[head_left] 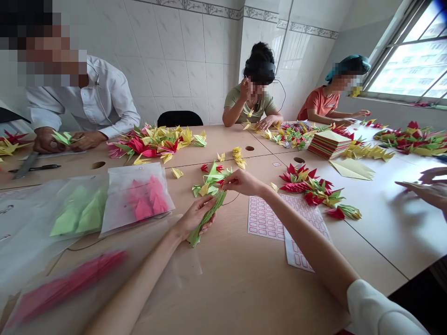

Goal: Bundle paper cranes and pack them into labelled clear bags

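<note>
My left hand (196, 217) is wrapped round a long bundle of flat-folded green paper cranes (209, 215), which it holds tilted above the table. At the bundle's upper end my right hand (242, 182) has its fingertips pinched together. Whatever sits in that pinch is too small to make out. Just behind the hands lies a small heap of green, red and yellow paper cranes (206, 187). Single yellow cranes (177, 173) and a yellow crane stack (239, 158) are scattered a little farther off.
Clear bags hold green cranes (78, 211), pink cranes (146, 197) and a pink bundle (70, 286). Label sheets (265, 216) lie under my right forearm. Crane heaps (157, 142), a square paper stack (328, 145) and co-workers (104, 93) surround the table (244, 288).
</note>
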The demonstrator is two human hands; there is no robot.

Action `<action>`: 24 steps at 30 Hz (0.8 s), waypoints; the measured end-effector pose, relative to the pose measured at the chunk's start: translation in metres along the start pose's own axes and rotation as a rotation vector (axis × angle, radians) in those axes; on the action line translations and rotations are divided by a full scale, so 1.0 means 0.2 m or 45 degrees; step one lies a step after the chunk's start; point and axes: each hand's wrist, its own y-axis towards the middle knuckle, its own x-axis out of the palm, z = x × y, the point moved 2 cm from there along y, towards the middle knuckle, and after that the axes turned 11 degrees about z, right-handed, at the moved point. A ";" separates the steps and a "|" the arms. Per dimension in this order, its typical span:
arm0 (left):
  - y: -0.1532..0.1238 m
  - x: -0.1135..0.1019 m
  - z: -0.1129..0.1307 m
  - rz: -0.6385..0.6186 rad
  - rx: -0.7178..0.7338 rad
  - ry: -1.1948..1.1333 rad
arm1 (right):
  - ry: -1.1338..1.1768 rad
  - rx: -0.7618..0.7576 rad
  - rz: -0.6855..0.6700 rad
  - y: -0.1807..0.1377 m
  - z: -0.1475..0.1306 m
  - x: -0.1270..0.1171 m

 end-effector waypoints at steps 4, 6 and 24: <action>-0.01 0.01 0.01 0.022 0.013 0.000 | -0.050 -0.028 0.052 0.00 -0.02 -0.01; -0.01 0.01 0.01 0.023 0.018 -0.002 | -0.065 -0.030 0.071 0.00 -0.02 0.00; -0.01 0.00 0.02 0.019 0.033 -0.138 | -0.036 -0.076 0.238 -0.01 -0.05 -0.06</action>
